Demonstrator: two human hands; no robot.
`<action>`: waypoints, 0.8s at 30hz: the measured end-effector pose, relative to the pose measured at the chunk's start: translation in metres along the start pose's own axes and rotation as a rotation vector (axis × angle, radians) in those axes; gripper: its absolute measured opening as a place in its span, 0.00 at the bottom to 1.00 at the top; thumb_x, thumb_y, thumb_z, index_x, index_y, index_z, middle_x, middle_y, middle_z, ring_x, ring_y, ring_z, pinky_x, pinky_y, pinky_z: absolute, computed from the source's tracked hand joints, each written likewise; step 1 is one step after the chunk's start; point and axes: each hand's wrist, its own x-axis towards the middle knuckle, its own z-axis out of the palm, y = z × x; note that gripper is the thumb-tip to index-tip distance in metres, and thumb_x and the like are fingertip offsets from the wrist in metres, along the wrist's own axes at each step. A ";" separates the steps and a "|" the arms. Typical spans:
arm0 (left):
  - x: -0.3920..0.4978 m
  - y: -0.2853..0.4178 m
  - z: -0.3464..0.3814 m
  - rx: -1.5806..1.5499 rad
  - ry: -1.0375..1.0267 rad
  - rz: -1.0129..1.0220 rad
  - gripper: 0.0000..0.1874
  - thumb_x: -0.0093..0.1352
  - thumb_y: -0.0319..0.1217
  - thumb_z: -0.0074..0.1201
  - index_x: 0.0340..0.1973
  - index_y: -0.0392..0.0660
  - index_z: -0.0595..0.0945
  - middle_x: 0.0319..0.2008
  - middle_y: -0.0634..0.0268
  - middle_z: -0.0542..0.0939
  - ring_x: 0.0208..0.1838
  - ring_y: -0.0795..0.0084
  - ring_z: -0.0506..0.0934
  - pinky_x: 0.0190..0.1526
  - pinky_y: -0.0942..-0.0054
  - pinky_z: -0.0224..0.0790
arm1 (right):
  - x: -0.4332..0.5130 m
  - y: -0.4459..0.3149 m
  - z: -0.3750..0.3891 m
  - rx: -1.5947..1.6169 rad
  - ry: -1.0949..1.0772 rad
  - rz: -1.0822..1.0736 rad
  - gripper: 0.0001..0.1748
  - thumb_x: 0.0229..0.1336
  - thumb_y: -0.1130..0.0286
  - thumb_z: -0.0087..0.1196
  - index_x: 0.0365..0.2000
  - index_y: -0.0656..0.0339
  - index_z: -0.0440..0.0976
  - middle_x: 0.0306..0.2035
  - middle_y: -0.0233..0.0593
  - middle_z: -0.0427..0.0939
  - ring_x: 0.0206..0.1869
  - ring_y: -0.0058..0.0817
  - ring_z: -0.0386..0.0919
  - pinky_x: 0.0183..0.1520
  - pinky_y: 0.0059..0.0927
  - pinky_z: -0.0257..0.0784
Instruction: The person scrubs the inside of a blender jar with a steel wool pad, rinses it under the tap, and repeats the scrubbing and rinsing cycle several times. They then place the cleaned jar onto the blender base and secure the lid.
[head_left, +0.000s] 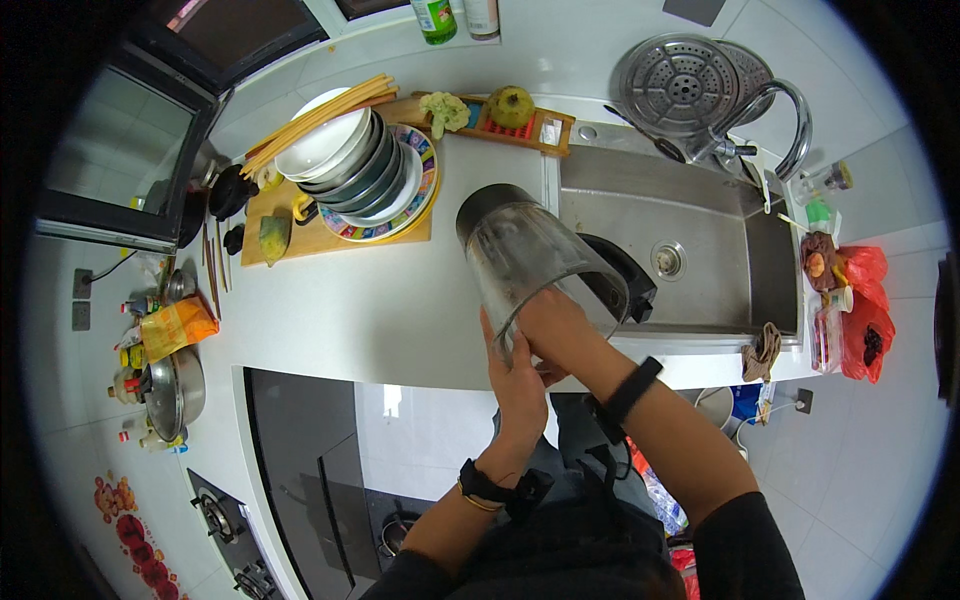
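A clear blender jug (517, 240) with a dark base and a black handle is tilted over the counter beside the sink, its wide mouth towards me. My left hand (517, 375) supports the jug from outside, near the rim. My right hand (551, 319) reaches in through the mouth; its fingers are partly hidden, and whether they hold anything cannot be told. The black handle (619, 277) points towards the sink basin (697, 202). Left of the jug, a stack of bowls (352, 165) rests on patterned plates (427, 169), with wooden chopsticks (322, 120) laid across the top.
A wooden cutting board (300, 240) lies under the plates, with a cut green fruit (274, 238). Behind are a cauliflower piece (444, 112) and a round fruit (511, 106). The faucet (802, 120) and steamer racks (682, 82) stand behind the sink; a brown cloth (761, 352) hangs at its front edge.
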 end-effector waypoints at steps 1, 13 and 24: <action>0.000 0.001 0.000 0.005 -0.007 -0.015 0.19 0.78 0.35 0.37 0.62 0.44 0.62 0.50 0.56 0.76 0.41 0.64 0.82 0.35 0.64 0.82 | 0.007 0.001 0.000 -0.013 -0.028 -0.006 0.27 0.43 0.68 0.63 0.45 0.71 0.73 0.45 0.56 0.76 0.53 0.48 0.75 0.55 0.39 0.73; 0.019 -0.003 -0.011 -0.111 0.048 0.094 0.21 0.77 0.37 0.41 0.62 0.42 0.63 0.49 0.57 0.76 0.45 0.65 0.80 0.42 0.64 0.81 | -0.046 -0.010 -0.017 0.098 0.238 -0.146 0.24 0.52 0.69 0.54 0.49 0.72 0.71 0.52 0.59 0.73 0.53 0.53 0.74 0.54 0.44 0.72; 0.016 0.001 -0.005 0.140 0.000 0.172 0.32 0.78 0.35 0.37 0.74 0.51 0.43 0.52 0.55 0.75 0.48 0.68 0.77 0.37 0.72 0.78 | -0.023 -0.002 -0.019 -0.035 0.119 -0.362 0.30 0.38 0.67 0.66 0.44 0.71 0.73 0.47 0.53 0.76 0.51 0.47 0.76 0.55 0.41 0.73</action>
